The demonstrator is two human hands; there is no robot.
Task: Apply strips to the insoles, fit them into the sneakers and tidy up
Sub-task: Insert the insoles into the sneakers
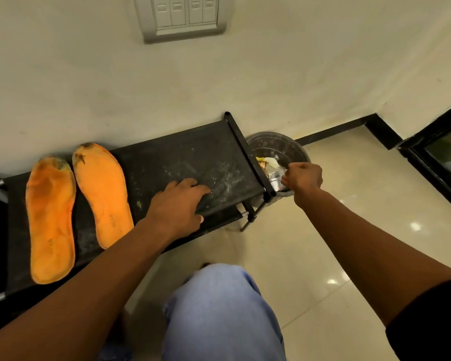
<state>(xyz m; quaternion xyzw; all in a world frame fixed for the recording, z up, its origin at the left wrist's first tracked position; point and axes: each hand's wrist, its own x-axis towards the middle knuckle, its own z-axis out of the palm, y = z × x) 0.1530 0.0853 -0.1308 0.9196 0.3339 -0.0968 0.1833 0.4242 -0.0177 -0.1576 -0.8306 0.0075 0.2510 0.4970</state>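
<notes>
Waste drop at the bin; insoles wait on the table.

My right hand (pixel 301 178) hangs curled over the bin (pixel 276 145) at 2 o'clock; I cannot tell what, if anything, it pinches. Left hand (pixel 179 204) lies flat, fingers straight, on the dusty table (pixel 193 152) edge, holding nothing. Both orange insoles (pixel 76 204) lie side by side at 9 o'clock, no strips visible on them. No sneakers in view. I judge this a tidying step; next calls for locating the sneakers.
</notes>
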